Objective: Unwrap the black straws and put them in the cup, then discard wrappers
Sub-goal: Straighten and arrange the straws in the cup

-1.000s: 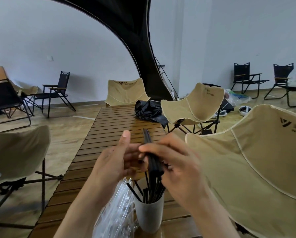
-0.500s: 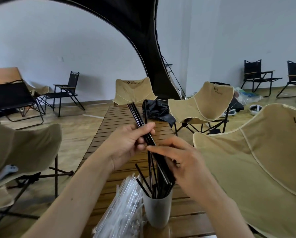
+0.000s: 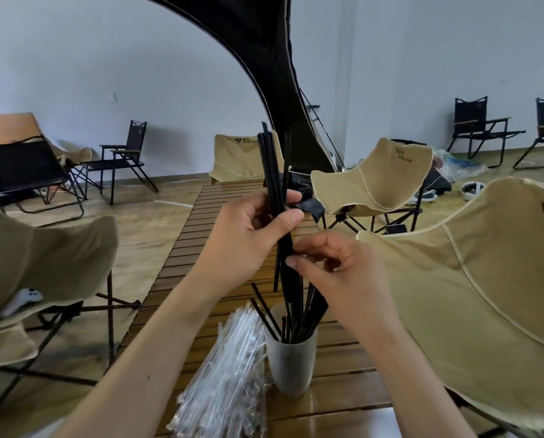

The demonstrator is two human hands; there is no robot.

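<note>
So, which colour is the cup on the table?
The cup is plain white or very light grey, seen in the head view.

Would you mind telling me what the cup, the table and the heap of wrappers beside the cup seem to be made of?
Cup: probably matte plastic or paper; plain pale wall without shine.
Table: wooden slats by the look, brown, with grain and gaps between boards, slightly glossy near the cup.
Wrappers: thin clear plastic film, crinkled and glinting.

White walls [image 3: 75, 52]; wood floor [image 3: 147, 226]; slatted wood table [image 3: 233, 222]; tan camp chairs [image 3: 371, 181]; black folding chairs [image 3: 122, 153].
</note>
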